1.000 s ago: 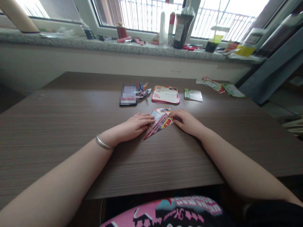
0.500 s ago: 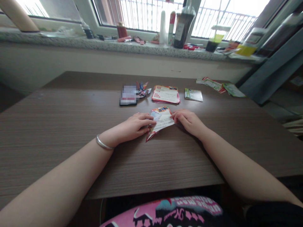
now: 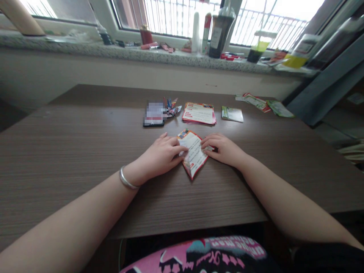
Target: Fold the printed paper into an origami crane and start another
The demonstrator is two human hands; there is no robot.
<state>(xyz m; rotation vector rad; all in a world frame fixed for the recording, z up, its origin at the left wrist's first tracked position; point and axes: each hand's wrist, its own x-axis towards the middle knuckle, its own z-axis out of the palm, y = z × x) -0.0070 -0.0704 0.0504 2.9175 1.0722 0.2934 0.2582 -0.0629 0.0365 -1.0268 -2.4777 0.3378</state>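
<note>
A folded printed paper [image 3: 193, 153], white with red edges, lies on the brown wooden table [image 3: 85, 151], its point towards me. My left hand [image 3: 159, 155] presses its left side with curled fingers, a silver bracelet on the wrist. At the paper's right edge my right hand [image 3: 222, 149] pinches it with bent fingers. Both hands touch the paper.
Beyond the hands lie a dark phone [image 3: 154, 114], a small folded paper figure [image 3: 173, 107], a stack of flyers [image 3: 199, 113] and a green card [image 3: 232, 114]. More leaflets [image 3: 257, 101] lie far right. Bottles and cups [image 3: 218, 30] line the windowsill.
The paper was turned from a long triangle pointing lower left, coloured side up, to its white printed side up with the point towards me. Both hands shifted slightly with it.
</note>
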